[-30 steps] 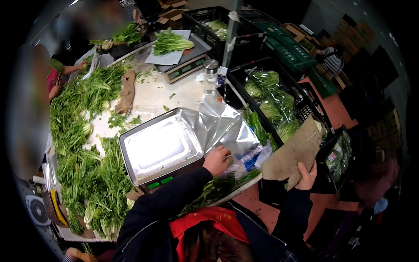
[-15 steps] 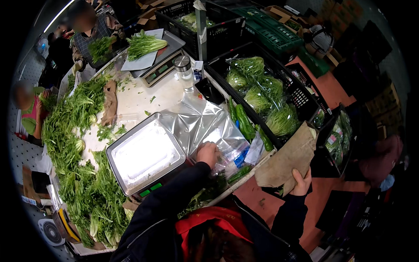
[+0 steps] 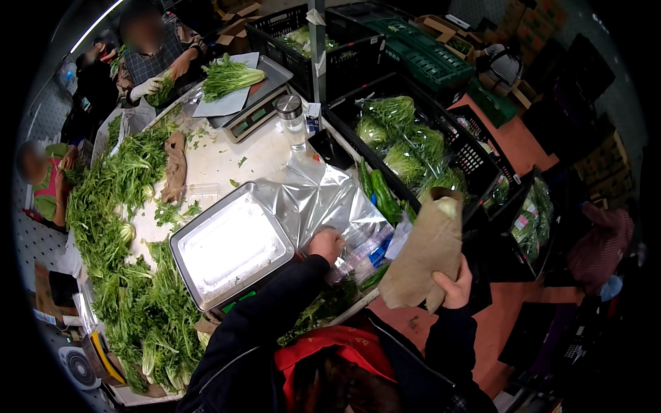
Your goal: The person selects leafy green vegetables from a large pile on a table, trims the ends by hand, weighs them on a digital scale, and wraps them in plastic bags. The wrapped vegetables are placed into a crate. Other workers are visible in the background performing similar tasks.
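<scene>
1. The brown wrap (image 3: 421,261) is held at the near right edge of the surface (image 3: 217,158), pinched by the right hand (image 3: 456,282).
2. Clear plastic bags (image 3: 320,196) are touched by the left hand (image 3: 326,245); whether any is pinched cannot be told.
3. Leafy greens (image 3: 138,272) are heaped at left.

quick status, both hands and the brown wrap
Left hand on shiny plastic film. Right hand gripping brown wrap, pale vegetable end showing at top. Metal tray close beside left hand.
</scene>
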`<state>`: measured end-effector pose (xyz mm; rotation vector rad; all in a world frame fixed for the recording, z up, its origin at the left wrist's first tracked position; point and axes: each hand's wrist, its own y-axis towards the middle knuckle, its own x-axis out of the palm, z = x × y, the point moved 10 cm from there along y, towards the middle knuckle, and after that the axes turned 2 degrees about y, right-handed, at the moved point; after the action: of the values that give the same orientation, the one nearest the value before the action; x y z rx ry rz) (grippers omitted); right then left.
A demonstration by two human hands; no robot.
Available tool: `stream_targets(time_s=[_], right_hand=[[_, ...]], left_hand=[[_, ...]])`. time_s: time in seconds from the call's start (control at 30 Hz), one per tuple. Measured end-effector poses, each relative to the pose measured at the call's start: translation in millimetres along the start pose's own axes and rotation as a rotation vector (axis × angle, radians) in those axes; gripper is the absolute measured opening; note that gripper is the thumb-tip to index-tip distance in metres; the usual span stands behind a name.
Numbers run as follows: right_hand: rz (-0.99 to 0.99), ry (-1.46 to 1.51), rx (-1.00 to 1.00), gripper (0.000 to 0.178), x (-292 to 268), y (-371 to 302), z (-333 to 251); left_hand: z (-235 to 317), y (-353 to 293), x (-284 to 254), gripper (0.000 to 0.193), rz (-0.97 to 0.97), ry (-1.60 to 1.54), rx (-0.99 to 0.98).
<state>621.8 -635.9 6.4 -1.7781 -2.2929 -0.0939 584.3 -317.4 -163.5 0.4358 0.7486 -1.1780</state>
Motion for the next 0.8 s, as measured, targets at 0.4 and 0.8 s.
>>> stream_targets(time_s=[0.4, 0.8], right_hand=[[-0.394, -0.747, 0.100, 0.099, 70.4, 4.8, 35.8], [-0.374, -1.009, 0.054, 0.111, 80.6, 13.1, 22.4]], left_hand=[[81.0, -12.7, -93.7, 0.013, 0.106, -0.169, 0.208], [142.5, -35.1, -146.9, 0.010, 0.105, -0.038, 0.422]])
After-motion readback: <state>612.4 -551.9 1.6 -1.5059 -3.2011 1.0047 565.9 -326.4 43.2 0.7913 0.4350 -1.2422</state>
